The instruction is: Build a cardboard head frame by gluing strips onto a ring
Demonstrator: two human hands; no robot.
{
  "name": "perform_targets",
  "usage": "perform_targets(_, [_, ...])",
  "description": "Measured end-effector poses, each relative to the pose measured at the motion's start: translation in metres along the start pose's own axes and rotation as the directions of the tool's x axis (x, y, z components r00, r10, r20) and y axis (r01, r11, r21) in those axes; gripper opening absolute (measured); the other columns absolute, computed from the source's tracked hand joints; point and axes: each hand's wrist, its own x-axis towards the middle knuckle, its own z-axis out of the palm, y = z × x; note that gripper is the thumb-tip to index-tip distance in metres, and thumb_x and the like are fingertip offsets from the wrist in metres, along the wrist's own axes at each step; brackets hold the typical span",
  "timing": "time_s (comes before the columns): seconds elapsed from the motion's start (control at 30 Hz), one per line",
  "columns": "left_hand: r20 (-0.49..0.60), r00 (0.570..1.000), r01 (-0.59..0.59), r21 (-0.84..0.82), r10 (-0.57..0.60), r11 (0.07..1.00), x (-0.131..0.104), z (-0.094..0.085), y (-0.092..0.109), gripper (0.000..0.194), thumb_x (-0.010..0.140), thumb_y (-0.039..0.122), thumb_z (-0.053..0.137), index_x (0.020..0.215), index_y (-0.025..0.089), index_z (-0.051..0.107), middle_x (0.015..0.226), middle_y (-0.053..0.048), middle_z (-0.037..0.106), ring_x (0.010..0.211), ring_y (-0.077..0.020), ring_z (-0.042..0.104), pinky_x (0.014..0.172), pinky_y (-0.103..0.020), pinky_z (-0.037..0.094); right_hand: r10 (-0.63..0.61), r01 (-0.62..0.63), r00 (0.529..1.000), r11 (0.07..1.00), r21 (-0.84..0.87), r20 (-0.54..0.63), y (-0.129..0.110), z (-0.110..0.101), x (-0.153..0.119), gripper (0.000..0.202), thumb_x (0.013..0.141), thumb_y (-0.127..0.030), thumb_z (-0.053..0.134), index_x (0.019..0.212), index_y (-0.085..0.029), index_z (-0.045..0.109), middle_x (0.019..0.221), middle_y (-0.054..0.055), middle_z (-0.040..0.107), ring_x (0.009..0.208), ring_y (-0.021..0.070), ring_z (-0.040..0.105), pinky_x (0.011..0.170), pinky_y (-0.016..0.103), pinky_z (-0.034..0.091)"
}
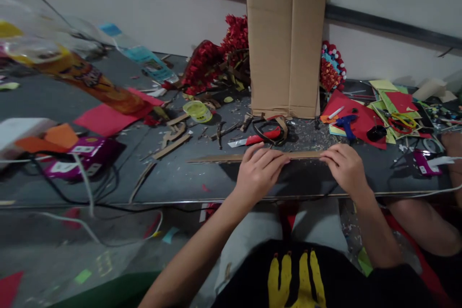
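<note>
Both of your hands rest on a long, thin cardboard strip [231, 158] that lies flat across the dark surface [180, 178], close to its near edge. Your left hand [258, 171] curls over the middle of the strip, fingers bent down onto it and gripping it, while your right hand [342, 166] closes over its right end in the same way. The strip's left end sticks out bare, well past your left hand. Just behind the strip lies a red-handled cutter [252, 140] beside a loop of dark cord [267, 131], among small cardboard scraps. Behind those, a tall cardboard sheet [285, 38] stands upright against the wall. To the right sit a blue glue gun [346, 124] on red paper [364, 118] and yellow-handled scissors [402, 119] on green sheets. To the left are a roll of clear tape [197, 110], a pink sheet [104, 118], and a purple box [86, 151] with cables running over it.
</note>
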Motion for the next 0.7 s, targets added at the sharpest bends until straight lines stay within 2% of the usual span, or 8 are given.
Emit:
perform_targets(0.07, [-0.064,0.998,-0.008,0.023,0.009,1.000,-0.009,-0.007,0.006,0.013,0.088,0.017,0.056,0.086,0.023,0.067,0.082,0.002,0.073,0.074,-0.0119,0.063,0.094,-0.035,0.043,-0.057,0.055,0.997,0.998,-0.033,-0.056,-0.008,-0.002,-0.006,0.016,0.090,-0.024,0.054,0.086,-0.023,0.069,0.083,0.004,0.069,0.081,0.0165,0.061,0.077,0.031,0.045])
perform_targets(0.13, [-0.038,0.999,0.002,0.021,-0.002,1.000,-0.025,-0.008,0.011,0.014,0.088,0.017,0.057,0.085,0.025,0.068,0.080,0.003,0.073,0.073,-0.0112,0.063,0.093,-0.035,0.044,-0.079,0.080,0.996,0.997,0.013,-0.048,-0.012,0.005,-0.019,0.017,0.090,-0.022,0.054,0.086,-0.024,0.070,0.088,0.003,0.072,0.086,0.0159,0.064,0.079,0.031,0.046])
perform_targets(0.27, [0.126,0.991,0.050,-0.040,-0.045,0.998,-0.063,0.004,0.015,0.017,0.089,0.019,0.053,0.088,0.027,0.068,0.082,0.004,0.073,0.076,-0.0127,0.065,0.085,-0.035,0.050,-0.071,0.059,0.994,0.988,0.144,0.081,-0.011,0.033,-0.057,0.022,0.091,-0.020,0.050,0.087,-0.024,0.071,0.092,0.003,0.074,0.087,0.0157,0.066,0.079,0.031,0.049])
perform_targets(0.33, [0.247,0.966,0.103,-0.085,-0.079,0.991,-0.077,0.011,0.016,0.018,0.090,0.020,0.051,0.090,0.027,0.067,0.086,0.001,0.072,0.079,-0.0159,0.065,0.075,-0.035,0.053,-0.071,0.050,0.991,0.983,0.174,0.114,-0.010,0.046,-0.075,0.020,0.091,-0.019,0.051,0.090,-0.023,0.071,0.092,0.004,0.074,0.088,0.0163,0.067,0.078,0.032,0.050])
perform_targets(0.4, [0.334,0.935,0.161,-0.109,-0.117,0.981,-0.087,0.017,0.018,0.018,0.091,0.022,0.049,0.089,0.027,0.066,0.088,-0.001,0.071,0.081,-0.0187,0.065,0.074,-0.037,0.055,-0.060,0.034,0.989,0.982,0.185,0.136,-0.009,0.056,-0.087,0.017,0.090,-0.020,0.053,0.089,-0.023,0.070,0.092,0.004,0.074,0.088,0.0170,0.067,0.077,0.033,0.050])
perform_targets(0.57, [0.360,0.920,0.210,-0.125,-0.153,0.970,-0.088,0.019,0.012,0.018,0.092,0.024,0.047,0.086,0.028,0.063,0.089,0.000,0.070,0.084,-0.0186,0.066,0.076,-0.036,0.056,0.050,-0.088,0.986,0.966,0.245,0.157,-0.009,0.067,-0.092,0.016,0.090,-0.026,0.054,0.087,-0.024,0.070,0.092,0.004,0.073,0.087,0.0170,0.067,0.079,0.033,0.051])
perform_targets(0.7, [0.308,0.917,0.285,-0.067,-0.252,0.956,-0.072,0.016,-0.019,0.019,0.092,0.030,0.045,0.087,0.021,0.061,0.092,-0.008,0.068,0.088,-0.0213,0.063,0.080,-0.038,0.053,0.126,-0.160,0.983,0.944,0.290,0.132,-0.011,0.072,-0.089,0.017,0.090,-0.028,0.054,0.085,-0.023,0.070,0.089,0.004,0.073,0.085,0.0171,0.066,0.079,0.033,0.052])
